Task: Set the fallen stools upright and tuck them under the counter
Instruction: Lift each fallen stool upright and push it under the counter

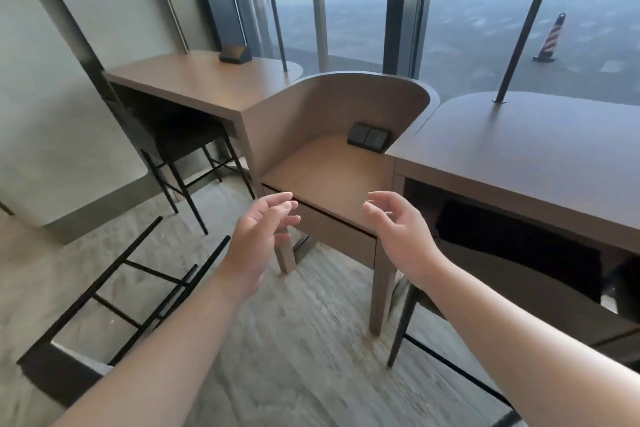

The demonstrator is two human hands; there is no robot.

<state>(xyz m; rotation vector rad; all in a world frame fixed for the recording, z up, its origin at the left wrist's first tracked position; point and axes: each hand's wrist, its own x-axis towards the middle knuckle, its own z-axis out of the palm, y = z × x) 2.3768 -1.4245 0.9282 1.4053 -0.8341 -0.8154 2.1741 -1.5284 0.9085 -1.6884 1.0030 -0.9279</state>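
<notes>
A black metal stool (pixel 114 291) lies on its side on the floor at the lower left, its thin legs pointing up and to the right, its dark seat near the bottom left corner. My left hand (pixel 258 236) hovers above the floor, just right of the fallen stool's leg tips, fingers apart and holding nothing. My right hand (pixel 401 236) is raised level with it, open too, in front of the low middle counter section (pixel 332 170). One upright stool (pixel 187 149) stands tucked under the left counter (pixel 194 87). Another stool (pixel 512 253) stands under the right counter (pixel 540 149).
The brown counter runs along a glass window wall, with a curved partition (pixel 346 97) around its low middle section. Black lamp posts (pixel 523 28) rise from the tops. Black socket boxes (pixel 367 137) sit on the counter. A grey wall panel (pixel 52 97) stands at the left.
</notes>
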